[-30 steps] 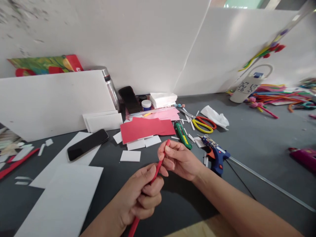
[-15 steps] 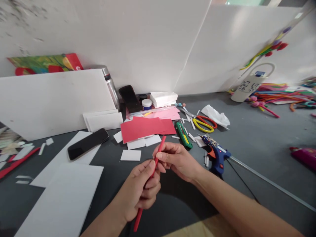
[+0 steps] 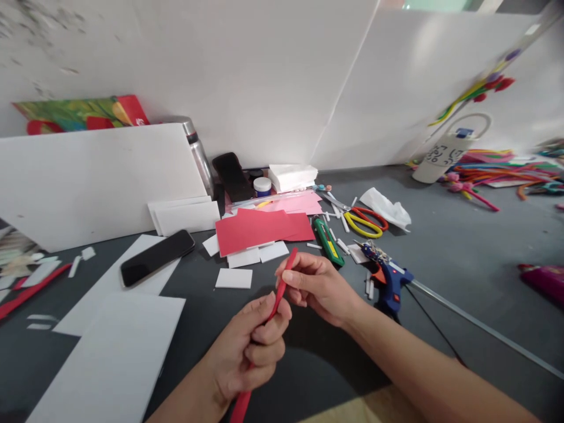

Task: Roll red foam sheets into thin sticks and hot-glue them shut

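Note:
A narrow red strip [image 3: 280, 298], paper-like, runs at a slant through both hands above the dark table. My left hand [image 3: 253, 346] is closed round its middle, thumb on top, and the lower end hangs out below the fist. Near the upper end, my right hand [image 3: 319, 288] pinches the strip between thumb and fingertips. Just beyond the hands lie a small white card [image 3: 234, 278] and red paper sheets [image 3: 259, 230]. To the right of my right hand rests a blue glue gun [image 3: 391, 285] with a long clear glue stick.
A green cutter [image 3: 328, 242] and scissors [image 3: 363, 223] lie behind the right hand. A black phone [image 3: 157, 257] rests on white sheets [image 3: 110, 358] at left. White boards lean at the back near a steel flask [image 3: 199, 155]. A white bottle [image 3: 445, 154] stands far right.
My left hand has slid slightly down the strip, and the gap between the hands has grown. The strip now looks flatter and twisted, its lower end wider.

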{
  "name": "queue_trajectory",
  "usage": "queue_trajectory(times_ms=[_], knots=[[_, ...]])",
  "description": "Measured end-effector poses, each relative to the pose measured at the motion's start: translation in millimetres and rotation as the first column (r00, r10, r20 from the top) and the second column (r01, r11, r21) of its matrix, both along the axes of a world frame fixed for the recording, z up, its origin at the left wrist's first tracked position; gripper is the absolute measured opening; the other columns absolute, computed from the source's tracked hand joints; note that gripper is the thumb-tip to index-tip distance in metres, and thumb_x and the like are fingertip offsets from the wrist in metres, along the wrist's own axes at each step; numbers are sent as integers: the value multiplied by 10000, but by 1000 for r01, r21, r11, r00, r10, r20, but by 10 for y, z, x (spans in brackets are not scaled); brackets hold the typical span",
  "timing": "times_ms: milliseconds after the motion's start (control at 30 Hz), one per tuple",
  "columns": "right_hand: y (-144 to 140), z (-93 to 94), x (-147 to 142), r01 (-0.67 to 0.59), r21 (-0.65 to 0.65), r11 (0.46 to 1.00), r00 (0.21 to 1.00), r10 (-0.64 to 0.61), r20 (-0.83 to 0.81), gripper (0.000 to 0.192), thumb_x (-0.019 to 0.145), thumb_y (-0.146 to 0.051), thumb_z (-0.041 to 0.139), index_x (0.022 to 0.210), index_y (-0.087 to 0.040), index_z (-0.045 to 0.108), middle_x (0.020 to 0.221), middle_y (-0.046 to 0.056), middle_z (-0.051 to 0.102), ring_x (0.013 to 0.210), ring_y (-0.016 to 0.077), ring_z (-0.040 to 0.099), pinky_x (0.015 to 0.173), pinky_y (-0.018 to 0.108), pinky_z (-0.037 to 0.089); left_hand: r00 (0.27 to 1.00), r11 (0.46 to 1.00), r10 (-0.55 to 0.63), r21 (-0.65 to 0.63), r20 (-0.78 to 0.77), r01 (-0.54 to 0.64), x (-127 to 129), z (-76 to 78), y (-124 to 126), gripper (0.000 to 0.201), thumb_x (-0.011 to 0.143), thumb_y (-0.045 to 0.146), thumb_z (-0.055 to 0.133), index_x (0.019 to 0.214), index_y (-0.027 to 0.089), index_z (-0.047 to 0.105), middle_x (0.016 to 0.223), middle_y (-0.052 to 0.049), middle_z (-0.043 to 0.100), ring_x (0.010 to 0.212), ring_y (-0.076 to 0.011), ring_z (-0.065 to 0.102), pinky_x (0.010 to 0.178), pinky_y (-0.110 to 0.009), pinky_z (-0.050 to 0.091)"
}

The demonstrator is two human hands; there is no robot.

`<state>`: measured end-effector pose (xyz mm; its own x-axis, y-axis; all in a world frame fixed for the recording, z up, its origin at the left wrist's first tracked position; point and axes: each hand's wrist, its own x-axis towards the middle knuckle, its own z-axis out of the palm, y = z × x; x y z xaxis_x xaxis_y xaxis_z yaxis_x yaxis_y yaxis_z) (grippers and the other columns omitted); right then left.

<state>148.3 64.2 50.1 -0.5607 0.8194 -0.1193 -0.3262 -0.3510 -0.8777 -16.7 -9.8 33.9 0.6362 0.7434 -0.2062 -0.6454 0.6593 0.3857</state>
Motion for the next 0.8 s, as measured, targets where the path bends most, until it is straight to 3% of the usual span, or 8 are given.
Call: queue_trajectory(times_ms=[133, 200, 367, 633, 733, 800], knots=[[17, -27, -1, 66, 61, 996, 989, -74, 130, 254, 788, -371, 800, 781, -151, 672, 558, -30, 581, 484, 64, 465, 447, 186, 311, 925, 969, 235, 144, -298, -200, 106, 41, 6, 203, 961, 377, 587, 950, 176, 613, 585, 98, 396, 372, -20, 149, 263, -101, 363], [17, -29, -5, 77, 85, 993, 980, -91, 175, 266, 783, -374, 804, 769, -149, 663, 558, -27, 588, 480, 61, 468, 449, 184, 316, 885, 957, 281, 179, -370, -229, 137, 62, 8, 186, 961, 366, 585, 949, 182, 599, 596, 98, 395, 374, -23, 159, 259, -113, 375], [-1, 23, 5, 91, 89, 992, 986, -102, 134, 266, 800, -382, 788, 749, -151, 667, 528, -37, 566, 461, 63, 460, 441, 190, 317, 945, 979, 192, 123, -265, -165, 113, 90, 4, 216, 972, 371, 558, 944, 164, 612, 569, 117, 265, 369, -18, 98, 246, -114, 368], [12, 37, 51, 44, 31, 999, 997, -46, 63, 250, 863, -374, 728, 861, -124, 749, 540, -13, 575, 488, 63, 479, 443, 177, 313, 992, 998, 60, 39, -112, -56, -9, 24, 4, 246, 983, 383, 542, 994, 154, 633, 589, 115, 257, 373, -5, 73, 253, -70, 286], [18, 39, 41, 51, 1, 999, 998, -51, 33, 243, 844, -373, 750, 868, -131, 752, 623, 5, 628, 509, 57, 491, 466, 177, 349, 991, 999, 28, 32, -131, -24, -12, 20, 12, 258, 962, 408, 572, 999, 159, 630, 587, 119, 255, 375, -7, 60, 244, -72, 259], [25, 44, 30, 87, -19, 996, 996, -86, 21, 237, 823, -369, 771, 876, -138, 751, 744, 30, 684, 528, 51, 503, 491, 183, 381, 968, 996, 74, 66, -241, -60, 33, 22, 6, 269, 954, 433, 572, 990, 171, 617, 579, 122, 254, 378, -14, 67, 242, -80, 259]])
